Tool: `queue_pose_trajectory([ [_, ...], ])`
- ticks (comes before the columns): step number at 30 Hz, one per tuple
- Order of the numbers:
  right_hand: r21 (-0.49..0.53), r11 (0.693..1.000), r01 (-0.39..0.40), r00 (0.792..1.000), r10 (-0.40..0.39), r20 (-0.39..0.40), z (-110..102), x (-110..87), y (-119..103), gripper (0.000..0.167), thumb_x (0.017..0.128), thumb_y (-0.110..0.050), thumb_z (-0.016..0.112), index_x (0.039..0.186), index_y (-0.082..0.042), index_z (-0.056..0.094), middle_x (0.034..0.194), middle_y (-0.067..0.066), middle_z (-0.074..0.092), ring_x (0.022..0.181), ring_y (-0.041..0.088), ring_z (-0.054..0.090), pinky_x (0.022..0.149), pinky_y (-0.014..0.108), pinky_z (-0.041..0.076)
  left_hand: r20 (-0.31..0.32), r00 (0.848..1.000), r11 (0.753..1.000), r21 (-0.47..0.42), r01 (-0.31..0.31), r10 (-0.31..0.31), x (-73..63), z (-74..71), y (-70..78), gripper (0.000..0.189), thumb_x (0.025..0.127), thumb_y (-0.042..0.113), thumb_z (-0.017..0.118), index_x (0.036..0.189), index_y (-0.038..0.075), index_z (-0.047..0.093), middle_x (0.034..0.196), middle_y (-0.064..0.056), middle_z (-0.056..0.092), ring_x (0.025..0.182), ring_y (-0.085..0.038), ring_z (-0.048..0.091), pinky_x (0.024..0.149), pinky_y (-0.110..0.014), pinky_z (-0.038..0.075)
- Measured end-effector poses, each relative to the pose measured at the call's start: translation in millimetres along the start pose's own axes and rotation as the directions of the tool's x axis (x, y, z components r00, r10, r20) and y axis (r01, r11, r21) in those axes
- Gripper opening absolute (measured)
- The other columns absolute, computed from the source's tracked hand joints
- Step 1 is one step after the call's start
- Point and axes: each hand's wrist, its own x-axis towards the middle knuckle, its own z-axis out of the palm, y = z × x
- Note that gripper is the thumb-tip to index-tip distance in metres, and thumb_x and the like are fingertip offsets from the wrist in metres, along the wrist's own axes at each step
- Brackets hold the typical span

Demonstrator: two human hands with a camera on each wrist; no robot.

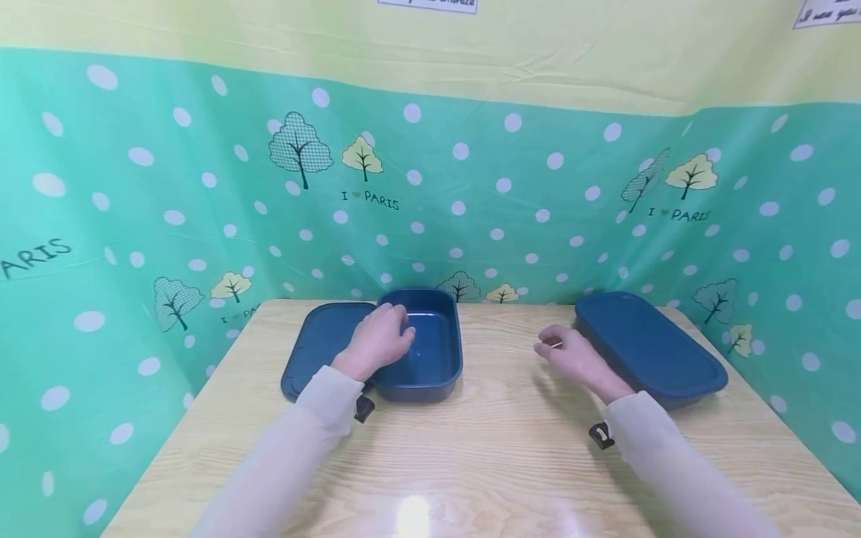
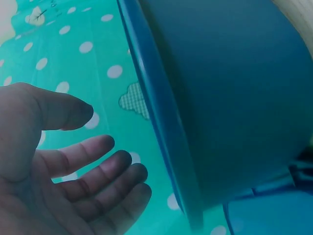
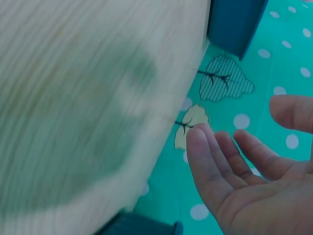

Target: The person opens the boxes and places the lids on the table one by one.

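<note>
My left hand (image 1: 382,336) hovers over the left edge of an open dark blue rectangular container (image 1: 437,347). Its fingers are loosely bent with nothing between them, and the container's rim (image 2: 164,112) is beside the fingertips in the left wrist view. A flat blue lid (image 1: 323,347) lies left of that container, partly hidden by the hand. My right hand (image 1: 572,355) is above the table, just left of a second blue container (image 1: 649,347) with its lid on. In the right wrist view, the right palm (image 3: 274,205) shows bare, with fingers relaxed and apart.
Both containers and the loose lid stand on a light wooden table (image 1: 484,448), toward its back edge. A green polka-dot curtain (image 1: 484,202) hangs behind the table and along its sides. Dark straps with buckles (image 1: 601,435) are on the wrists.
</note>
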Motion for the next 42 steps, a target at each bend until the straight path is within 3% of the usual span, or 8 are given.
queue_pose_trajectory([
  [9, -0.027, 1.0, 0.011, 1.0, -0.011, -0.004, -22.1, -6.8, 14.6, 0.045, 0.096, -0.028, 0.054, 0.126, 0.006, 0.052, 0.118, 0.022, 0.058, 0.106, 0.035, 0.055, 0.079, 0.042, 0.051, 0.036, 0.999, 1.0, 0.01, -0.028, 0.028, 8.9, 12.1, 26.5, 0.024, 0.092, 0.026, 0.057, 0.102, 0.005, 0.064, 0.092, -0.005, 0.057, 0.079, -0.019, 0.053, 0.067, -0.034, 0.05],
  [19, -0.096, 0.995, 0.03, 0.999, -0.034, -0.039, -48.6, -15.5, 20.2, 0.045, 0.097, -0.029, 0.053, 0.125, 0.007, 0.052, 0.117, 0.025, 0.058, 0.106, 0.038, 0.055, 0.081, 0.047, 0.048, 0.062, 0.991, 0.992, 0.041, -0.118, 0.115, 17.1, 22.6, 62.2, 0.015, 0.091, 0.023, 0.055, 0.087, 0.009, 0.059, 0.082, -0.002, 0.05, 0.073, -0.018, 0.049, 0.059, -0.031, 0.045],
  [26, -0.137, 0.991, -0.002, 0.998, -0.007, -0.067, -65.8, -18.1, 30.7, 0.046, 0.096, -0.032, 0.053, 0.122, 0.006, 0.053, 0.117, 0.026, 0.057, 0.107, 0.039, 0.054, 0.084, 0.05, 0.047, 0.075, 0.983, 0.984, 0.038, -0.172, 0.169, 22.6, 27.6, 83.3, 0.013, 0.09, 0.019, 0.055, 0.084, 0.009, 0.06, 0.083, -0.002, 0.052, 0.072, -0.018, 0.049, 0.058, -0.031, 0.045],
  [36, -0.162, 0.986, -0.035, 0.997, 0.023, -0.07, -88.5, -22.5, 48.4, 0.053, 0.098, -0.038, 0.049, 0.125, 0.007, 0.05, 0.12, 0.028, 0.054, 0.107, 0.041, 0.052, 0.081, 0.052, 0.047, 0.091, 0.973, 0.976, 0.033, -0.214, 0.21, 29.5, 35.9, 108.5, 0.021, 0.089, 0.02, 0.055, 0.07, 0.013, 0.05, 0.064, 0.0, 0.044, 0.058, -0.017, 0.044, 0.046, -0.03, 0.037],
  [42, -0.17, 0.984, -0.043, 0.997, 0.031, -0.068, -99.3, -26.0, 60.2, 0.057, 0.098, -0.042, 0.047, 0.126, 0.008, 0.049, 0.119, 0.029, 0.053, 0.105, 0.041, 0.053, 0.078, 0.05, 0.048, 0.085, 0.969, 0.972, 0.014, -0.235, 0.233, 36.1, 40.4, 121.7, 0.021, 0.089, 0.02, 0.055, 0.069, 0.013, 0.05, 0.065, 0.0, 0.044, 0.057, -0.015, 0.043, 0.044, -0.028, 0.034],
])
